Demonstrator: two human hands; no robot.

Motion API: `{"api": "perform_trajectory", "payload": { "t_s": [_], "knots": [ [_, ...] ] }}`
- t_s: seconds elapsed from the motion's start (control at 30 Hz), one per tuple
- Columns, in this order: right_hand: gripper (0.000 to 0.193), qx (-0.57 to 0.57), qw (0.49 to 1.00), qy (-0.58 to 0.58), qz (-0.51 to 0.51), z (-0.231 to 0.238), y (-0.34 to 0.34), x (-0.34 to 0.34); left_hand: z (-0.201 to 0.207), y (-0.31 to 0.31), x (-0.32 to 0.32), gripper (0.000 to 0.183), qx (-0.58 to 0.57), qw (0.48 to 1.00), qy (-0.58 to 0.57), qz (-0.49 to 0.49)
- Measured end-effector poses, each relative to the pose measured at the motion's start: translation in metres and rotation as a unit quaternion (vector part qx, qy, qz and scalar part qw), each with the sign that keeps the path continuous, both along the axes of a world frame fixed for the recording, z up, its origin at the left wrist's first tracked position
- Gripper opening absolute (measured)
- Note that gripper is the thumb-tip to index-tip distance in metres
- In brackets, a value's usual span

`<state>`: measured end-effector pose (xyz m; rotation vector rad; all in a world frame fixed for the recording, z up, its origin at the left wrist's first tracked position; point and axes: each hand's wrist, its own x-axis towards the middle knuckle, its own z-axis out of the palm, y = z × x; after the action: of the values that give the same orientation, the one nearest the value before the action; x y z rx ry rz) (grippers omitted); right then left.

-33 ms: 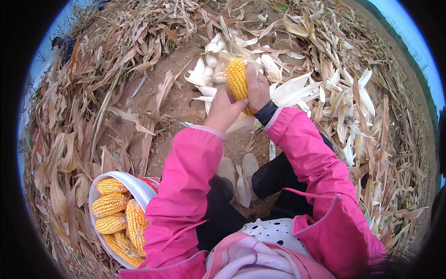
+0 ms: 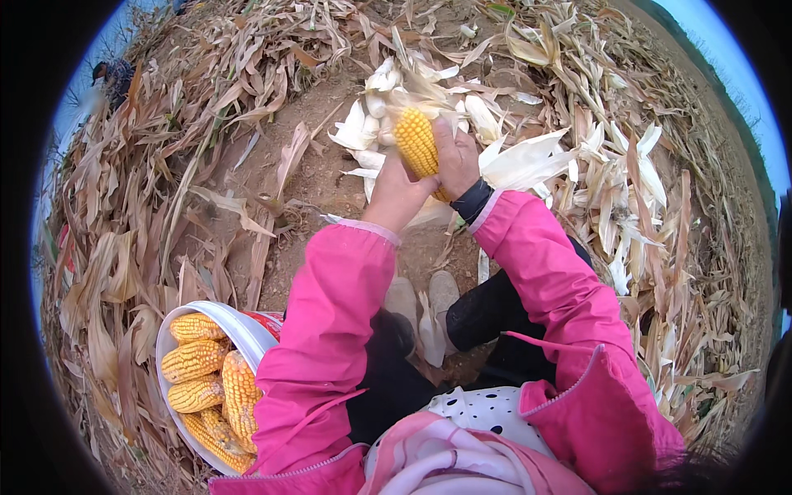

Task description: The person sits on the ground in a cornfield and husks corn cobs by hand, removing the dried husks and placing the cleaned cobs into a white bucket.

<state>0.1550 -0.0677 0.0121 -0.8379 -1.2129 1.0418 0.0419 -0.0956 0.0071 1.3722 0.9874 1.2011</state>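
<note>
Between my two hands, in front of me, a bare yellow ear of corn (image 2: 416, 142) tilts with its upper end leaning left. My left hand (image 2: 396, 194) is closed around its lower left side. On the other side my right hand (image 2: 459, 158) grips it, thumb laid along the kernels. Pale husk (image 2: 429, 216) shows just below the hands; whether it is still joined to the ear cannot be made out. More pale corn husks (image 2: 356, 128) lie on the soil behind the ear.
A white bucket (image 2: 169, 412) holding several husked ears (image 2: 194, 361) stands at my lower left, beside my left sleeve. Dry stalks and leaves (image 2: 107, 289) cover the ground on both sides. My shoes (image 2: 444, 293) are below my hands. Another person (image 2: 115, 78) is far off at upper left.
The ear's upper end has tipped slightly to the left and lower. Both hands keep nearly the same place and their grip on it.
</note>
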Motion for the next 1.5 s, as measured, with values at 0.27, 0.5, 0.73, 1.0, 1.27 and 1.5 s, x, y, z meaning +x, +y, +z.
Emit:
{"api": "perform_trajectory", "payload": {
  "t_s": [0.27, 0.5, 0.73, 1.0, 1.27, 1.5],
  "knots": [
    [0.027, -0.026, 0.994, 0.107, 0.019, -0.031, 0.019, 0.003, 0.019, -0.008, -0.002, 0.057, -0.048, 0.997, -0.055, 0.017],
    [0.02, -0.121, 0.921, 0.369, -0.035, -0.018, 0.067, 0.065, 0.027, -0.006, -0.025, 0.053, -0.086, 0.975, -0.205, -0.023],
    [0.013, -0.121, 0.913, 0.323, -0.219, -0.046, 0.124, 0.176, 0.025, 0.001, -0.012, 0.051, -0.024, 0.934, -0.345, -0.09],
    [0.055, -0.046, 0.979, -0.079, -0.18, 0.01, 0.053, 0.127, 0.043, -0.004, -0.017, 0.054, 0.28, 0.948, -0.069, 0.134],
    [0.03, -0.242, 0.851, 0.347, 0.31, 0.003, 0.008, 0.03, 0.031, -0.019, 0.001, 0.048, 0.358, 0.919, 0.166, 0.007],
    [0.054, 0.055, 0.986, -0.14, 0.076, -0.014, -0.025, 0.019, 0.012, -0.008, -0.013, 0.044, -0.044, 0.996, -0.071, 0.024]
  ]
}}
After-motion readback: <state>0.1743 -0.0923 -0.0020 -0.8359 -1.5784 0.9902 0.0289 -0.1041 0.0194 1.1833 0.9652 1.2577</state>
